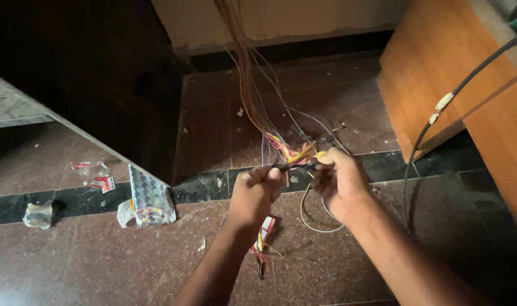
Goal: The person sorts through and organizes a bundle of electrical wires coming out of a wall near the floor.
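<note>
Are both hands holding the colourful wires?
Yes, the left hand and right hand both grip the bundle of coloured wires between them.

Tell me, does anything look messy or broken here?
Yes. Torn wrappers and scraps lie scattered on the floor at left, and the tangled wires between the left hand and right hand hang loose.

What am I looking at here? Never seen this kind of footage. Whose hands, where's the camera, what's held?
There is no machine: a person works with bare hands, and one camera on their head looks down at them. The left hand is closed around a dark tool; I can't tell what kind. The right hand pinches the ends of a bundle of coloured wires hanging from above. On the reddish tiled floor lie a printed packet, torn wrappers and a crumpled scrap. A wooden cabinet stands on the right, with a black cable hanging beside it.
</note>
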